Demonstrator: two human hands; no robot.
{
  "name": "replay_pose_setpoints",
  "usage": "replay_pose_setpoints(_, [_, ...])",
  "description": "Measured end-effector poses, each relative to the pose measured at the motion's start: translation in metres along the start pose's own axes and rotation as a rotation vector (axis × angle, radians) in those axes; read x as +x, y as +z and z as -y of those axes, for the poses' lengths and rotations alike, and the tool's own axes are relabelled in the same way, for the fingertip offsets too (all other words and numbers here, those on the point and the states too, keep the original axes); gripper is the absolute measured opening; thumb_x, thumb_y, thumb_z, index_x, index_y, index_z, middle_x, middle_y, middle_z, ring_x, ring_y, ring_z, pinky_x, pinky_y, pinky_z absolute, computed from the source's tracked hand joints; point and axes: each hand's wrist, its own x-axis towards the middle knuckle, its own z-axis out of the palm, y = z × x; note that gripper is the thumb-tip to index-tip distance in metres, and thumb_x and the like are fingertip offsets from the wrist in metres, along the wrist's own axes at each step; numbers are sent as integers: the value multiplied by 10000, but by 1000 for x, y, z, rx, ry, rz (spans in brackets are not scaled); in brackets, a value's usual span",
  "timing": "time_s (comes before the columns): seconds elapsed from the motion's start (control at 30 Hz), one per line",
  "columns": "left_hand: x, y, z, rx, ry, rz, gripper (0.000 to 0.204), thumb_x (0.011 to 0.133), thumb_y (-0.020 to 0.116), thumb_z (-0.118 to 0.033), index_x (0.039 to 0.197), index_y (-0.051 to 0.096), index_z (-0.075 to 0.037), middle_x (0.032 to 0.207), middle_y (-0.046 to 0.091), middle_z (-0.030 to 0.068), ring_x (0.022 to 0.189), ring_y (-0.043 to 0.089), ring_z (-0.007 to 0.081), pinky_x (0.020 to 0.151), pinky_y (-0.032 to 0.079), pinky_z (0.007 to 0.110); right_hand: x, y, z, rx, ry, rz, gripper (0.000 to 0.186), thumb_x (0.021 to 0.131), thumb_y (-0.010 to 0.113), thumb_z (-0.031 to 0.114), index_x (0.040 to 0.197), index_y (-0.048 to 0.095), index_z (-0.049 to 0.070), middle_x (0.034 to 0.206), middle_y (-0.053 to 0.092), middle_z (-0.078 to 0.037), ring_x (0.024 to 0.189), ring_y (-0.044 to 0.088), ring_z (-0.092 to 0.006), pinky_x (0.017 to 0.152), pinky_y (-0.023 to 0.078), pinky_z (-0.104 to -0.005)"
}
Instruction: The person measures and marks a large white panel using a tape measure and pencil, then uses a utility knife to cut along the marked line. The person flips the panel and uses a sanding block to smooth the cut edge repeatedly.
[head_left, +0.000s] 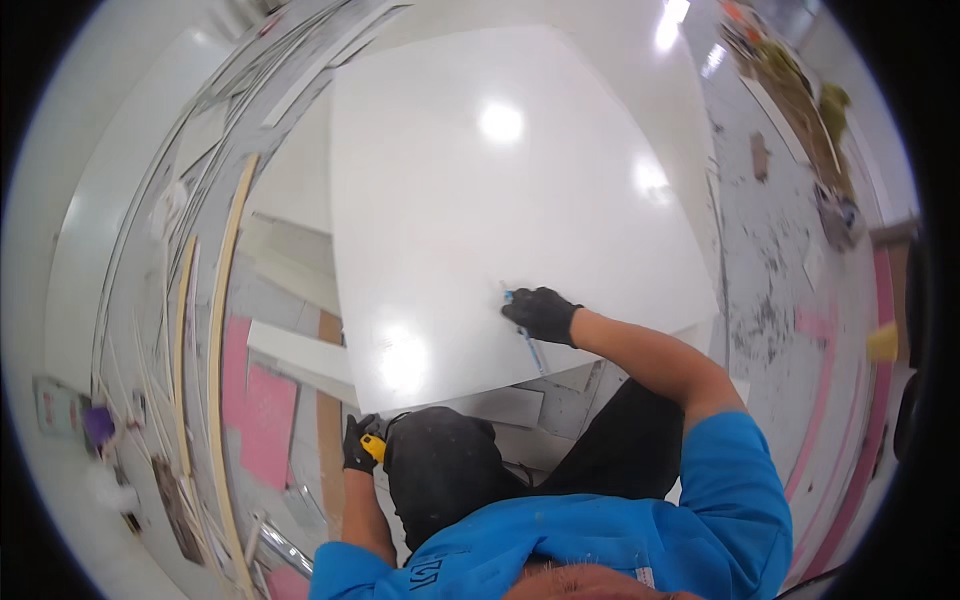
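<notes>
A large glossy white panel [470,190] lies flat in front of my knees. Over its near part, my right hand [542,315] in a black glove is closed round a slim blue-and-white pen-like tool [533,348]. One end of the tool shows past the fingers and the other below the hand; its exact kind is unclear. By the panel's near left corner, beside my knee, my left hand [358,445], also gloved in black, grips a yellow tape measure [374,446]. No drawn-out blade can be made out.
Long wooden strips [228,300], pink board pieces [268,415] and white offcuts [295,345] lie to the left. A metal tube [285,548] is at the lower left. On the right, the grey floor [765,300] is scuffed, with cloths and bags [838,215] beyond.
</notes>
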Motion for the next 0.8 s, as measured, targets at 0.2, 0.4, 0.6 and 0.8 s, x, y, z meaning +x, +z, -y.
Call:
replay_pose_setpoints(0.2, [-15,14,-13,2,31,-15,682,933,517,-621,1252,587,-23,765,606,51,647,596,164,651,555,344,-41,18,-38,15,99,-9,576,766,750,319,1244,586,41,1152,625,-191,1024,625,-331,825,538,-437])
replay_pose_setpoints(0.4, [-28,42,-51,188,73,264,589,997,484,-509,1252,578,13,714,635,50,580,607,131,530,513,259,-50,26,-57,417,313,-43,610,761,787,320,1279,593,63,1327,582,-147,1239,552,-293,1026,465,-371])
replay_pose_setpoints(0.6, [-22,73,-69,231,30,435,496,992,558,-373,1172,582,88,688,643,88,538,615,153,507,506,248,-30,-15,-18,97,376,153,562,794,768,316,1254,574,59,1330,577,-152,1217,564,-308,997,477,-376])
replay_pose_setpoints(0.8, [-11,67,-77,345,-1,428,447,979,573,-373,1126,619,47,729,673,110,545,626,158,511,511,256,-16,-30,5,4,486,200,555,816,745,364,1242,578,50,1330,577,-166,1205,574,-326,996,478,-390])
